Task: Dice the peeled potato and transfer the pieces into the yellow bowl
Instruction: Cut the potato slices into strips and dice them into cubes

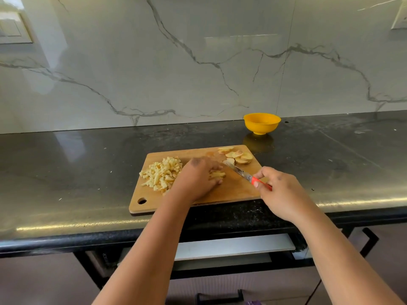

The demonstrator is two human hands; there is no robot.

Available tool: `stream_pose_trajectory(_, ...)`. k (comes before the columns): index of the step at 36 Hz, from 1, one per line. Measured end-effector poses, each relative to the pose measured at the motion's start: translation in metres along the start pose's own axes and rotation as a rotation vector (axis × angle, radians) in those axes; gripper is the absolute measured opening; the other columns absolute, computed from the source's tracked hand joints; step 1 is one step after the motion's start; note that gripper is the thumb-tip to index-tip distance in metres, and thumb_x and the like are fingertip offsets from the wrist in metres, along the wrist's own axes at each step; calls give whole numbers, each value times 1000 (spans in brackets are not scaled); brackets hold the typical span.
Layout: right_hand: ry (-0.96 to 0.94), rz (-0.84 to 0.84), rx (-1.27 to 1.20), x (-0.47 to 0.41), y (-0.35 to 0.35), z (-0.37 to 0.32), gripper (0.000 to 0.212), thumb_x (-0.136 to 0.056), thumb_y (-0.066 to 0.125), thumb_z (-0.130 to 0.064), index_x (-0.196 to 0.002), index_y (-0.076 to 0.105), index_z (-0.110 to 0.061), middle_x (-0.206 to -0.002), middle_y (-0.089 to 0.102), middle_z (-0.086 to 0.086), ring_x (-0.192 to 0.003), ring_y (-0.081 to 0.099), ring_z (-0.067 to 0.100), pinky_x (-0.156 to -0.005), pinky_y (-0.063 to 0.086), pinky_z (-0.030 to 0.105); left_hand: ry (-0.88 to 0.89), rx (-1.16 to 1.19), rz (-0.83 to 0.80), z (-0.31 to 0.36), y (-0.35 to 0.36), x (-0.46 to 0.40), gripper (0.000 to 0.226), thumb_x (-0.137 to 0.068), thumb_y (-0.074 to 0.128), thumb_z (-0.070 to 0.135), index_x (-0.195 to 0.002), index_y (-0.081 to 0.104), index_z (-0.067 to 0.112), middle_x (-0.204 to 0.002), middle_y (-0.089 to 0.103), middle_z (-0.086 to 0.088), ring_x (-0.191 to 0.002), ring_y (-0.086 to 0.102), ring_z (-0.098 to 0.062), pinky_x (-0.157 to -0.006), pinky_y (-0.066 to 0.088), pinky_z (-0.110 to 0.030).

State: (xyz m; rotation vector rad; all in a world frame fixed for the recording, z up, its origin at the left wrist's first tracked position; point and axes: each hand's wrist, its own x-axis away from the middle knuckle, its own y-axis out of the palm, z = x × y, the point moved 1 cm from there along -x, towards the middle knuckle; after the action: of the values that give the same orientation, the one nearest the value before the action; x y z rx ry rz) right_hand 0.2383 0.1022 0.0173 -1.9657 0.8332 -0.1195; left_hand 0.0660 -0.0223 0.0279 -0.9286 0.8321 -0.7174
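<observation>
A wooden cutting board point(233, 190) lies on the dark counter. A heap of diced potato point(161, 173) covers its left part, and several round potato slices point(239, 156) lie at its far right corner. My left hand point(197, 178) rests over a few potato strips point(217, 174) at the board's middle, fingers curled on them. My right hand point(280, 191) grips the red handle of a knife point(246, 175), whose blade points up-left toward the strips. The yellow bowl point(262, 123) stands behind the board near the wall, with nothing visible inside.
The black stone counter point(77, 168) runs left and right, with a rounded front edge. A marble-patterned wall point(198, 62) rises behind it. Below the counter edge a drawer point(233, 247) stands slightly open, beside cabinet fronts with dark handles.
</observation>
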Motion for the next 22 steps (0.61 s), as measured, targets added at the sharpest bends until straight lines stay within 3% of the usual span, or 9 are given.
stream_pose_trajectory(2,-22,-15,46,3,0,-4,9,-100,51,-29,-106,57,-28,-69,54,-7,-53,48,6,-40,29,14,-30,-13,36,2,5,4,28,-92,67,32,-117,70,21,-122,66,5,-106,60,-12,-90,46,-22)
stream_pose_trajectory(5,-51,-48,66,6,2,-8,11,-100,51,-28,-109,58,-27,-71,55,-7,-53,48,6,-43,28,15,-40,-31,97,5,11,7,21,-96,62,30,-107,74,17,-115,67,3,-101,60,-13,-82,40,-18)
stream_pose_trajectory(9,-69,-47,81,8,7,-14,13,-100,51,-26,-111,58,-25,-71,53,-8,-54,48,6,-44,29,16,-65,-41,104,6,13,9,19,-96,61,29,-97,74,15,-104,70,1,-92,61,-14,-81,47,-24)
stream_pose_trajectory(15,-58,19,74,13,12,-22,11,-100,49,-23,-109,57,-23,-71,51,-11,-57,49,5,-44,26,15,-57,9,123,5,14,11,39,-95,63,30,-133,62,19,-130,65,2,-118,59,-16,-99,42,-23)
stream_pose_trajectory(22,-13,12,165,16,22,-25,7,-101,47,-23,-100,51,-16,-74,51,-4,-62,48,7,-47,27,22,-41,37,103,6,14,10,32,-97,61,26,-127,66,15,-129,66,2,-119,57,-14,-98,36,-17)
